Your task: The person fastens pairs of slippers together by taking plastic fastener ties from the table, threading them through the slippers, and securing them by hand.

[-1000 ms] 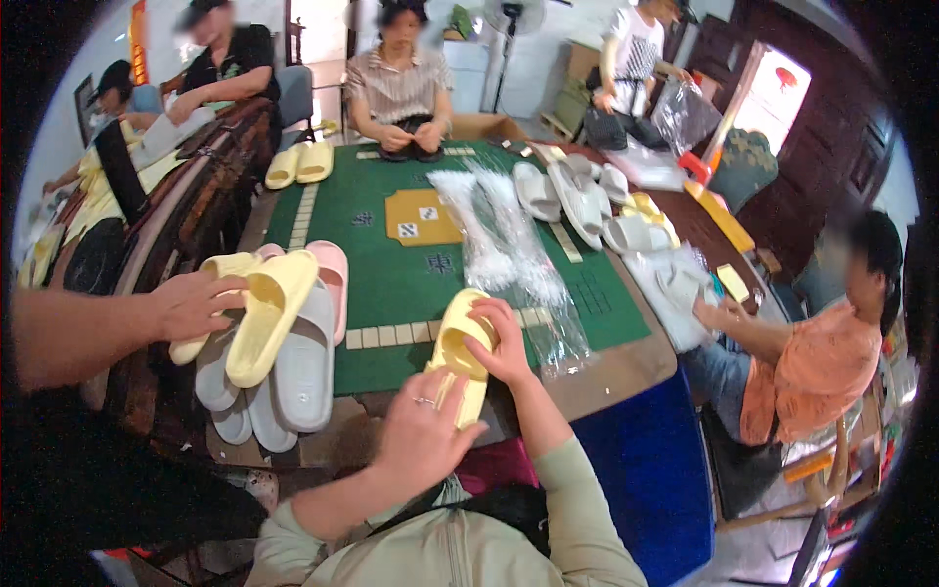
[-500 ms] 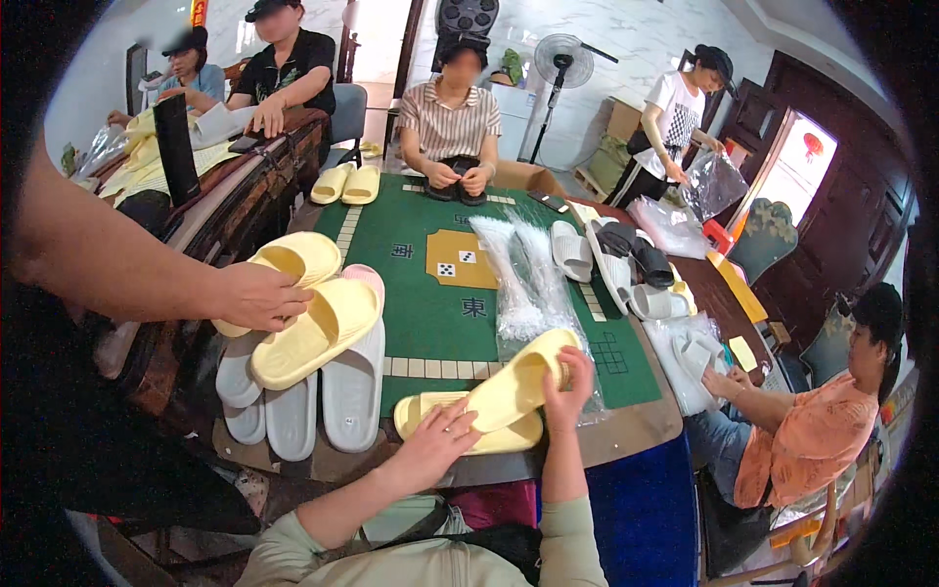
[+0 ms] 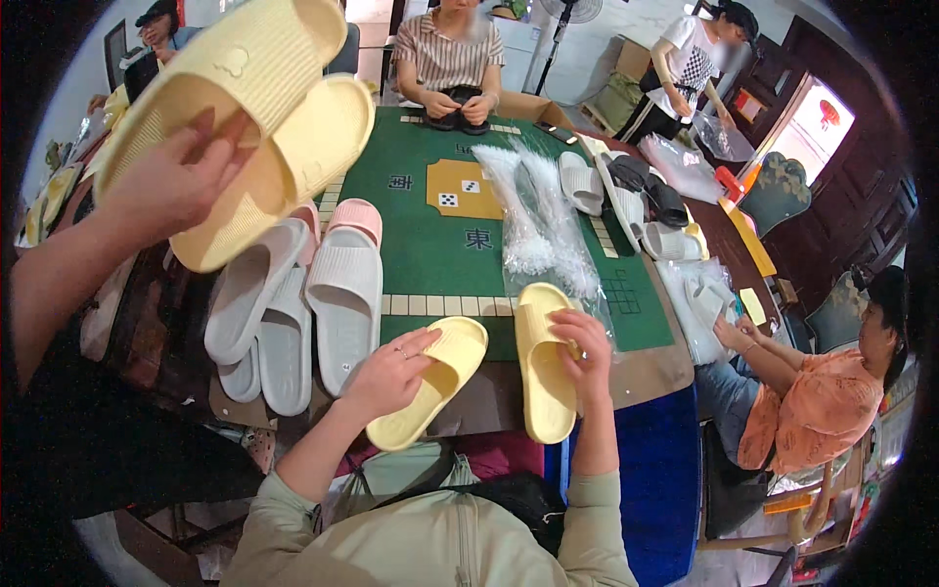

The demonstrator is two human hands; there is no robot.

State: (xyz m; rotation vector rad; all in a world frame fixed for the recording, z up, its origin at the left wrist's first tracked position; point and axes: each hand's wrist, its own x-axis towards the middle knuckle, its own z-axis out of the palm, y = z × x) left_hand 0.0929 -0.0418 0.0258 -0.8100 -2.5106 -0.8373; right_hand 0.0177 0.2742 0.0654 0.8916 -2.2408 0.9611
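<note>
My left hand (image 3: 393, 377) holds one yellow slide slipper (image 3: 440, 382) at its strap, tilted over the near edge of the green-topped table (image 3: 416, 264). In my right hand (image 3: 585, 357) is a second yellow slide slipper (image 3: 549, 396), held upright-lengthwise with the fingers at its strap opening. The two slippers are apart, toes pointing away from me. Just left of my hands lie several grey slide slippers (image 3: 337, 303), with pink ones (image 3: 358, 221) showing at their far ends. Clear bags of white material (image 3: 543, 245) lie beyond my right hand.
At the left, another person's hand (image 3: 181, 181) holds a yellow slipper pair (image 3: 220, 88) close to the camera. Grey and black slippers (image 3: 636, 191) stand at the far right. Dice (image 3: 448, 200) lie mid-table. People sit opposite and at the right; another stands far right.
The two yellow slippers, overlapped before, are now apart, one in each hand. The other person's hand has lifted the yellow pair off the grey slippers, up and left. The view has shifted.
</note>
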